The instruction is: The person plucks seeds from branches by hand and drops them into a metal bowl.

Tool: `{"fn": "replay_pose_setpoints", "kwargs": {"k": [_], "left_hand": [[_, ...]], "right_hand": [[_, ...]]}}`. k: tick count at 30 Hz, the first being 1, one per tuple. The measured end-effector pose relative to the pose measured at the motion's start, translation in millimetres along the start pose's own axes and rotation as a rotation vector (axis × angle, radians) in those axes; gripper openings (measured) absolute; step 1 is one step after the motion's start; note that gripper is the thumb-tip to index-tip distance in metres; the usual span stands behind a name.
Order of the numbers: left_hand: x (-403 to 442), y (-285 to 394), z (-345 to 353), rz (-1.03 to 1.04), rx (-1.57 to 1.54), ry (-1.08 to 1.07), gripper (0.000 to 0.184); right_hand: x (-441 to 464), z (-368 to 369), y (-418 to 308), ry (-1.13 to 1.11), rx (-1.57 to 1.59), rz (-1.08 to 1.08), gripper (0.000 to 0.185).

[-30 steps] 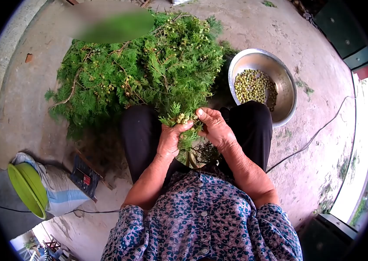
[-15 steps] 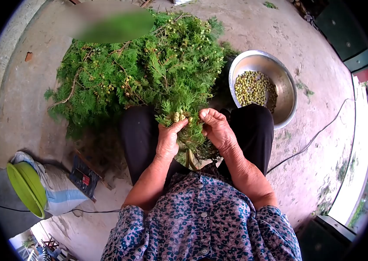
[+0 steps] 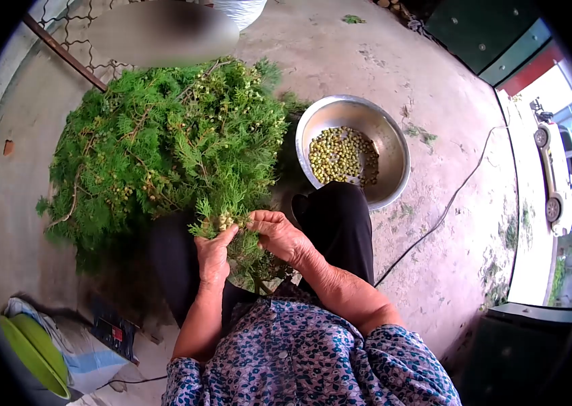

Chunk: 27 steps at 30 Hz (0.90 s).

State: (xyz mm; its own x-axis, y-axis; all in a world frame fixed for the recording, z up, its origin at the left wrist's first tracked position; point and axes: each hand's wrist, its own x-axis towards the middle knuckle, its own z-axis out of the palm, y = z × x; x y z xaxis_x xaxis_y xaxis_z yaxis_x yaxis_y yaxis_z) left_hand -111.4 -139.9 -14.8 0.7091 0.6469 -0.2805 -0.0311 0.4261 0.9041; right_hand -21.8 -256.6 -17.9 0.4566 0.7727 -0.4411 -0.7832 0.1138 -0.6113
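My left hand is closed around a green conifer sprig, thumb laid across it, just above my lap. Pale cones cluster on the sprig by the thumb tip. From the other side, the fingers of my right hand are pinched at the edge of that cluster; whatever lies between their tips is too small to make out. Beyond my knees a large heap of leafy conifer branches spreads on the floor. Right of it sits a metal basin with many picked green cones in its bottom.
At lower left a lime-green basin leans against a white and blue sack. A dark cable crosses the concrete floor on the right. A metal rod reaches the heap at upper left. A white car stands outside.
The view has swung right, so the basin and heap appear farther left. My right hand has come in closer to the cones on the sprig; my left keeps its hold.
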Motion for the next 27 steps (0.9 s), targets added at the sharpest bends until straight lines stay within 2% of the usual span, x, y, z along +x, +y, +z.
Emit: {"fn": "replay_pose_setpoints", "kwargs": {"k": [2, 4, 8, 12, 18, 20, 21, 26, 27], "left_hand": [[1.6, -2.7, -0.8, 0.015, 0.014, -0.015, 0.026], [0.0, -3.7, -1.4, 0.016, 0.065, -0.052, 0.027], [-0.2, -3.8, 0.6, 0.009, 0.123, -0.059, 0.025], [-0.9, 2.5, 1.3, -0.085, 0.050, -0.058, 0.029], [2.4, 1.2, -5.4, -0.177, -0.121, -0.073, 0.033], [2.6, 0.1, -5.3, -0.234, -0.211, -0.034, 0.036], [2.5, 0.4, -5.7, -0.251, -0.223, -0.038, 0.037], [3.7, -2.0, -9.9, -0.269, -0.309, -0.078, 0.037], [5.2, -4.9, -13.5, -0.280, -0.304, -0.124, 0.036]], "right_hand": [[1.1, 2.1, -0.6, 0.014, -0.070, -0.014, 0.008], [-0.7, 5.5, -3.0, 0.108, -0.292, -0.047, 0.010], [-0.3, 0.0, -1.5, 0.104, -0.301, -0.016, 0.013], [-6.3, 7.6, -9.3, 0.113, -0.355, 0.027, 0.011], [0.3, -1.3, 5.9, -0.031, -0.030, 0.031, 0.010], [8.7, -5.8, 20.2, -0.070, 0.145, -0.084, 0.012], [10.3, -10.2, 22.8, -0.131, 0.179, -0.095, 0.014], [4.6, -1.7, 14.6, -0.119, 0.251, -0.051, 0.015], [5.5, -5.9, 12.7, -0.180, 0.255, -0.025, 0.014]]}}
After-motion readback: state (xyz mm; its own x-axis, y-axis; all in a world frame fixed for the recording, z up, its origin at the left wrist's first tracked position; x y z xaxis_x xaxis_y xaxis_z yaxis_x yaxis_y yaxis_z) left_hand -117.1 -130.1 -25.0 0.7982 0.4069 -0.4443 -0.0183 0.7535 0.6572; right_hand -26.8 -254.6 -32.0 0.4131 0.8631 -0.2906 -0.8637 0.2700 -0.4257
